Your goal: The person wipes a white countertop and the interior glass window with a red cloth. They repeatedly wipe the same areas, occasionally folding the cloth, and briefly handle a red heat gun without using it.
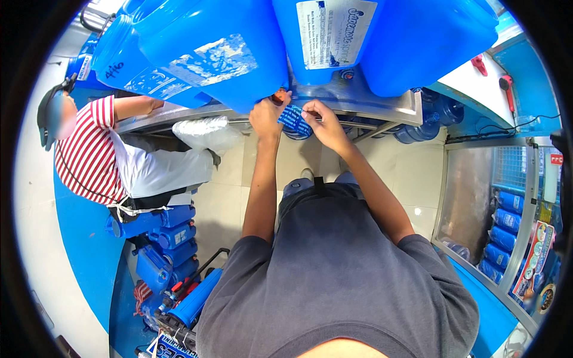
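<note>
At the front edge of a steel counter (317, 93), my two hands are close together below a large blue plastic container (227, 36). My left hand (266, 117) is closed, its fingers at the container's lower corner beside a small orange-brown part. A piece of blue plastic film with white print (292, 119) lies between the hands, against the left fingers. My right hand (324, 122) has thumb and forefinger curled toward each other at the film's right edge. Whether the right fingertips grip the film is too small to tell.
More blue containers (325, 74) stand along the counter, with round bottles (427, 116) beneath it. At left, a person in a striped shirt (89, 143) reaches to the counter, near a clear plastic bag (209, 134). Blue jugs (173, 235) stack lower left; a glass-doored cabinet (471, 197) stands right.
</note>
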Available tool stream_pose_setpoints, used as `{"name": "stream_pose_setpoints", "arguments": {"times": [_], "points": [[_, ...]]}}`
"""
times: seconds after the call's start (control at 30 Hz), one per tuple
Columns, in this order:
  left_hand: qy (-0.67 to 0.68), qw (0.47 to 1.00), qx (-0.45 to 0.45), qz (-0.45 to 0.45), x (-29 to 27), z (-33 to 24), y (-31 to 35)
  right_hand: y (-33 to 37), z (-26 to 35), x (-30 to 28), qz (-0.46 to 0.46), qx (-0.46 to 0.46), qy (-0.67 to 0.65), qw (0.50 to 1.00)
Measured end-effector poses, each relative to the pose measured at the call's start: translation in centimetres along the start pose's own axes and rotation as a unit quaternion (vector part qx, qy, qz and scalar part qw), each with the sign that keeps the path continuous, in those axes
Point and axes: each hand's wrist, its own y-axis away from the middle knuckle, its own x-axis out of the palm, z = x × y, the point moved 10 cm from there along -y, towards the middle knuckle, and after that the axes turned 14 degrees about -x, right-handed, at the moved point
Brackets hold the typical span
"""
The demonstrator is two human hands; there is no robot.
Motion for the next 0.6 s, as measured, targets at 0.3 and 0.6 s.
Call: {"name": "stream_pose_setpoints", "arguments": {"times": [0.3, 0.6], "points": [[0.616, 0.689, -0.212, 0.317, 4.8, 5.3, 4.9, -3.1, -3.6, 3.1, -0.045, 0.082, -0.124, 0.988], [0.740, 0.498, -0.276, 0.358, 8.3, 5.3, 3.4, -5.0, -4.4, 2.3, -0.119, 0.084, -0.071, 0.987]]}}
